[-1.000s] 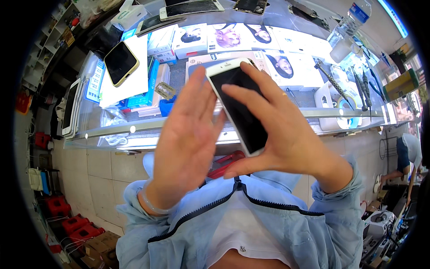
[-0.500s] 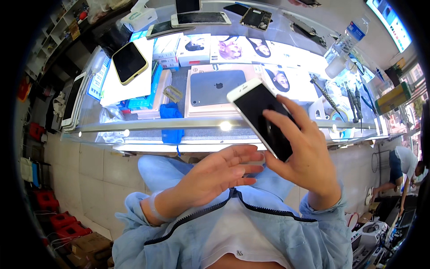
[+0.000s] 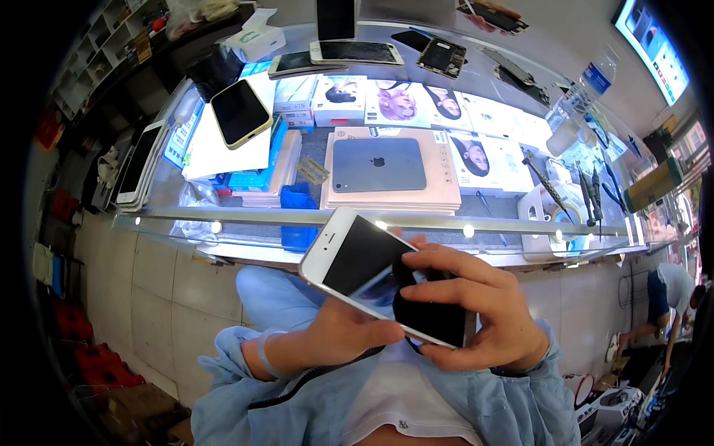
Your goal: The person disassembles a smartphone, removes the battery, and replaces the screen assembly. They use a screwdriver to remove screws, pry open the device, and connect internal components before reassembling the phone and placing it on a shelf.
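Note:
A white smartphone (image 3: 355,256) with a dark screen is held face up between my hands, tilted, just in front of the counter's near edge. Around its right end curls my right hand (image 3: 497,312), the fingers lying over the screen and the thumb along the lower edge. Beneath the phone is my left hand (image 3: 335,338), its thumb pressing the lower edge. Most of the left fingers are hidden behind the phone; some tips show past its upper edge. Beyond the phone, a box with a picture of a grey tablet (image 3: 379,165) lies inside the glass counter (image 3: 245,217).
A phone in a yellow case (image 3: 242,114) rests on white paper at the left. Stacked phones (image 3: 141,163) stand at the counter's left end. Screwdrivers (image 3: 549,186), pliers (image 3: 613,189) and a water bottle (image 3: 595,74) are at the right. A person (image 3: 671,290) bends down at far right.
My right hand has brought the phone down and left, toward my body. My left hand, earlier apart from it with fingers spread, now holds it from below.

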Demonstrator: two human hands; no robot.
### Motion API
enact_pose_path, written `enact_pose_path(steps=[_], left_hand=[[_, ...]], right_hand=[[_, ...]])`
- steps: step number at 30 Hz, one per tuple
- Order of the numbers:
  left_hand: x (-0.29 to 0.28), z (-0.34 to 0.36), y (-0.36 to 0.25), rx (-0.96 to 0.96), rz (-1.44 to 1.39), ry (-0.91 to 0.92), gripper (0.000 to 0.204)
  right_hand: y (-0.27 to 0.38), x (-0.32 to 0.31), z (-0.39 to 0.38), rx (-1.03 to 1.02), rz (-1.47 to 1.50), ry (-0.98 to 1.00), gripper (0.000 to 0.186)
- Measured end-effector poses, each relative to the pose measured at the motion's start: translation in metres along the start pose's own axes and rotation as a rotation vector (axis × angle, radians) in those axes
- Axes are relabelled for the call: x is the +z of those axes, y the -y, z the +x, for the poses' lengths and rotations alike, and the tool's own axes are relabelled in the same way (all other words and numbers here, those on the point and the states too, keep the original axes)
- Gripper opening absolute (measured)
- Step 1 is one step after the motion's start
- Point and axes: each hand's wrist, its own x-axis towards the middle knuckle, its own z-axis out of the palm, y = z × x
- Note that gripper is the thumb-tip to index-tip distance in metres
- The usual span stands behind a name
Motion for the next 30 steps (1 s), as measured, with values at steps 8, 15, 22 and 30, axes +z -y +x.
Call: enact_pose_path(steps=[8, 15, 22, 30], left_hand=[[-0.013, -0.013, -0.012, 0.193, -0.051, -0.161, 0.109], [-0.022, -0.015, -0.012, 0.24, 0.066, -0.209, 0.127], [-0.021, -0.014, -0.01, 0.21, 0.19, -0.227, 0.131], [-0.026, -0.013, -0.005, 0.259, 0.258, -0.154, 0.129]], right_hand=[[0.003, 0.012, 0.015, -0.061, 0.015, 0.104, 0.051], [-0.001, 0.006, 0.014, -0.058, 0.022, 0.053, 0.046], [-0.003, -0.001, 0.013, -0.176, -0.008, 0.01, 0.044], [-0.007, 0.0, 0.011, -0.213, -0.074, 0.009, 0.042]])
